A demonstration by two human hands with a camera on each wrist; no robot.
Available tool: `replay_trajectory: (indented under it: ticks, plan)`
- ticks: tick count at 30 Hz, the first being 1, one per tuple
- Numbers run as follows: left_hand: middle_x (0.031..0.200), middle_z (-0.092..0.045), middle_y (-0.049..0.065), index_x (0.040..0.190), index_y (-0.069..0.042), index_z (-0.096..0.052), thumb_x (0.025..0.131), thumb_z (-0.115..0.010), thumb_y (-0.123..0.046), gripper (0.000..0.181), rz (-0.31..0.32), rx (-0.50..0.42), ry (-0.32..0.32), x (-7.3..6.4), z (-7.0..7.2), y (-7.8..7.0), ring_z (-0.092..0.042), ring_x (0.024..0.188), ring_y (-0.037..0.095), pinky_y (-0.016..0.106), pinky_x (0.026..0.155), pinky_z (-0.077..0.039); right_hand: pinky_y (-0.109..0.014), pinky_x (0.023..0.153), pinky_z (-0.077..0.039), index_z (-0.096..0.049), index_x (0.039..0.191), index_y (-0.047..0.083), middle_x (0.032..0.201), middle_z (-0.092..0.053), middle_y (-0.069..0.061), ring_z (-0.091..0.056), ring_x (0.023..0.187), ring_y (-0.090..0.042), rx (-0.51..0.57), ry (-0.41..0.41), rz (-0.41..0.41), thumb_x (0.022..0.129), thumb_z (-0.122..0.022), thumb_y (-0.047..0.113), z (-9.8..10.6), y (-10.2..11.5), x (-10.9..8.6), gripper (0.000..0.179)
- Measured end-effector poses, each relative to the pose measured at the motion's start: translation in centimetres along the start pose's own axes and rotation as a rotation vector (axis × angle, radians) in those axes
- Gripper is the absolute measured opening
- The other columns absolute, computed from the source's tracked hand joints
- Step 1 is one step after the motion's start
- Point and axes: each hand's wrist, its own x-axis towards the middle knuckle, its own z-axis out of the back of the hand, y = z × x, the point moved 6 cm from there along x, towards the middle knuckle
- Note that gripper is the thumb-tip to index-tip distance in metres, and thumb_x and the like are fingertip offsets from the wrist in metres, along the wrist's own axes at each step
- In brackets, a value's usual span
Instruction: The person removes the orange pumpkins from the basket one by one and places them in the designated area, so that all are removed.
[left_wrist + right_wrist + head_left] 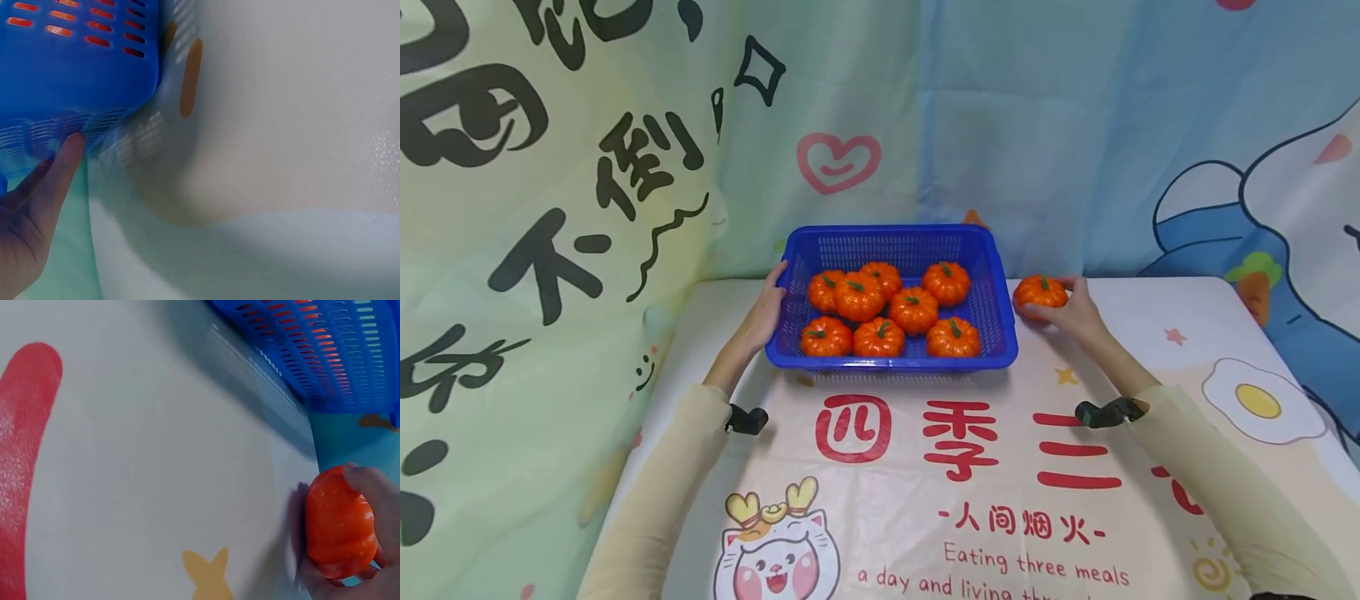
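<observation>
A blue plastic basket with slotted walls stands at the far side of the table and holds several small orange pumpkins with green stems. My left hand is at its left side. In the left wrist view, the extended thumb touches the outer wall, while the other fingers are partly hidden. To the right of the basket, my right hand grips another orange pumpkin between thumb and fingers. The right wrist view shows this pumpkin close to the table's edge; whether it touches the tabletop I cannot tell.
A printed tablecloth with red characters and a cartoon cat covers the table. Directly behind the basket and the table's far edge hangs a printed curtain; it continues along the left side.
</observation>
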Motion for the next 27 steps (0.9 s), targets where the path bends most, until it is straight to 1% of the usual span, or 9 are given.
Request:
replay_trajectory:
  ticks: [5, 9, 15, 21, 23, 27]
  plan:
    - [0.165, -0.007, 0.009, 0.157, -0.024, -0.007, 0.104, -0.017, -0.023, 0.055, 0.007, 0.007, 0.002, 0.13, 0.11, -0.27, -0.011, 0.151, 0.029, 0.048, 0.123, -0.008, -0.058, 0.115, -0.026, -0.012, 0.146, 0.0, 0.151, -0.022, -0.031, -0.028, 0.136, -0.047, 0.016, 0.0, 0.034, 0.086, -0.072, 0.033, 0.04, 0.32, -0.01, 0.091]
    - [0.165, -0.006, 0.009, 0.157, -0.025, -0.007, 0.104, -0.016, -0.023, 0.054, 0.005, 0.011, 0.006, 0.15, 0.1, -0.21, -0.011, 0.151, 0.029, 0.048, 0.123, -0.008, -0.059, 0.115, -0.026, -0.011, 0.143, 0.001, 0.148, -0.024, -0.03, -0.028, 0.137, -0.046, 0.038, 0.007, 0.027, 0.085, -0.073, 0.03, -0.11, 0.41, -0.04, 0.09]
    - [0.165, -0.007, 0.011, 0.157, -0.022, -0.007, 0.103, -0.017, -0.023, 0.055, 0.005, 0.012, 0.001, 0.13, 0.13, -0.1, -0.011, 0.151, 0.031, 0.049, 0.123, -0.009, -0.058, 0.116, -0.024, -0.013, 0.14, 0.001, 0.146, -0.024, -0.029, -0.029, 0.136, -0.046, 0.052, 0.002, 0.014, 0.085, -0.074, 0.024, -0.33, 0.46, 0.12, 0.085]
    - [0.164, -0.008, 0.014, 0.157, -0.02, -0.007, 0.103, -0.017, -0.022, 0.055, 0.004, 0.002, 0.0, -0.09, 0.09, -0.16, -0.013, 0.151, 0.033, 0.05, 0.123, -0.01, -0.059, 0.116, -0.023, -0.014, 0.137, -0.002, 0.142, -0.026, -0.033, -0.03, 0.133, -0.048, 0.044, 0.0, 0.038, 0.084, -0.074, 0.016, -0.3, 0.79, 0.25, 0.081]
    - [0.164, -0.008, 0.014, 0.157, -0.02, -0.008, 0.103, -0.017, -0.022, 0.055, 0.003, 0.004, -0.001, -0.11, 0.07, -0.17, -0.013, 0.151, 0.033, 0.051, 0.122, -0.01, -0.059, 0.116, -0.023, -0.014, 0.137, -0.002, 0.142, -0.026, -0.033, -0.03, 0.133, -0.048, 0.038, 0.006, 0.035, 0.084, -0.073, 0.015, -0.27, 0.88, 0.23, 0.081]
    - [0.164, -0.007, 0.013, 0.157, -0.02, -0.007, 0.103, -0.017, -0.022, 0.056, 0.001, 0.008, 0.0, -0.12, -0.02, -0.26, -0.012, 0.151, 0.033, 0.051, 0.123, -0.009, -0.059, 0.116, -0.023, -0.012, 0.139, -0.002, 0.144, -0.025, -0.033, -0.028, 0.134, -0.048, 0.026, 0.029, 0.012, 0.085, -0.073, 0.018, -0.19, 0.83, 0.17, 0.084]
